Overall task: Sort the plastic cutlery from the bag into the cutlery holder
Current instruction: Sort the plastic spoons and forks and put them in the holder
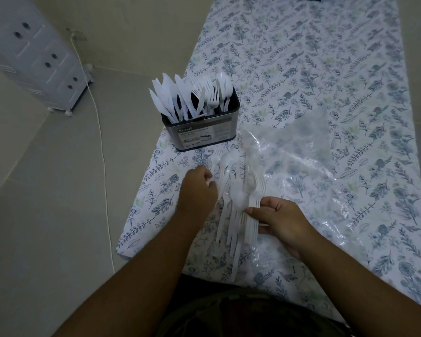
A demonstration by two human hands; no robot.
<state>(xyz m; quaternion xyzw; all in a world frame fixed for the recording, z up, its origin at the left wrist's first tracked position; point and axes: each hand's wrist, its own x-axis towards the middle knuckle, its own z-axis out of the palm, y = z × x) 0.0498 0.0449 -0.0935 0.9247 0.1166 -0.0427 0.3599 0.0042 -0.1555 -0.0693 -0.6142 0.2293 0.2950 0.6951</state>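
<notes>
While the floral tablecloth [326, 69] is covering the long table, it is serving as the sorting surface, and the clear plastic bag [301, 152] is lying flattened and crumpled across it to the person's right, its mouth turned toward the hands so the contents are spilling within reach. Standing upright near the table's left edge, the cutlery holder [201, 127] is already carrying knives, forks and spoons in separate groups, handles down; its label is reading "Kasso", the smaller print being too fine to make out. Loose white cutlery [229, 215] is lying between the hands. The right hand [281, 222] is grasping a bundle of forks [253, 210] by the handles, seemingly collecting one kind. The left hand [198, 190] is curling over the pile; whether it is pinching a piece I cannot tell.
</notes>
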